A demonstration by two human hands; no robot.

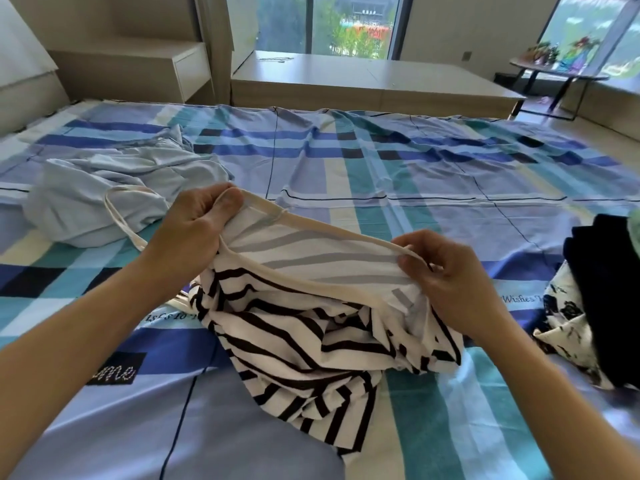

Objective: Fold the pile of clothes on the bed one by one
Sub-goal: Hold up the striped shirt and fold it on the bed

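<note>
Head view: the stack of dark clothes (602, 299) at the right edge is cut off by the frame, and a black-and-white printed cloth (568, 327) touching it is only partly seen. The lower part of the striped top (304, 344) is bunched on the blue-checked bed (381, 174), so its full shape cannot be made out. Its cream-bound neckline is pinched at one end by the left hand (194, 230) and at the other by the right hand (450, 275), and is held taut between them. A thin strap (117, 216) loops out beyond the left hand. A soft, pale blue garment (114, 188) lies crumpled at the far left.
</note>
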